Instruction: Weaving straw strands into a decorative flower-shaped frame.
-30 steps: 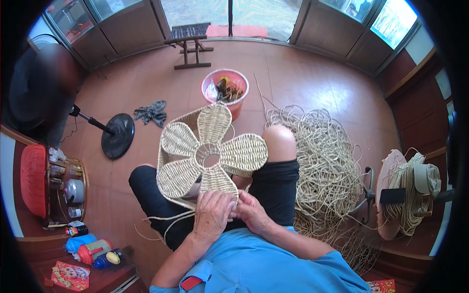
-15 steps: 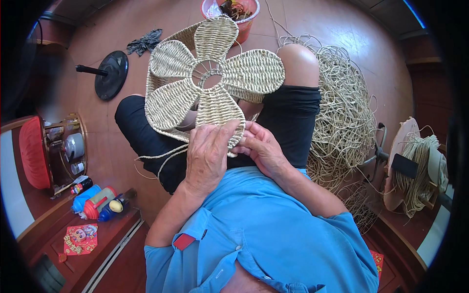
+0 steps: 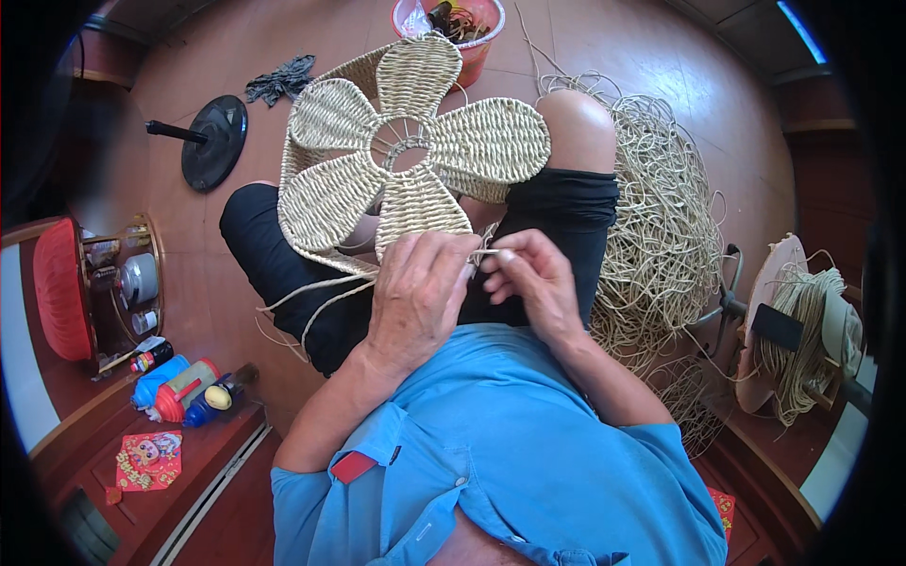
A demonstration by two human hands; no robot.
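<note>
A flower-shaped straw weaving [image 3: 491, 137] with five petals rests over my knees; its round center shows bare spokes, and woven side walls extend behind it. My left hand [image 3: 420, 292] is closed over the tip of the petal nearest me, its fingertips partly hidden. Just right of that petal, my right hand [image 3: 538, 283] pinches a short length of thin straw cord [image 3: 485, 252] between thumb and forefinger. The cord runs across to the left hand's fingers. Loose cord ends [image 3: 321, 292] stick out to the left from under my left hand.
A big tangled heap of straw cord [image 3: 661, 208] lies on the floor by my right knee. Farther right stands a cord reel [image 3: 802, 330]. A red bucket [image 3: 472, 52] is beyond the weaving. At left are a black round stand base [image 3: 215, 141] and several bottles [image 3: 179, 389].
My right hand has moved right, away from the petal's edge, drawing a bit of cord into view. The left hand has shifted slightly right over the petal tip.
</note>
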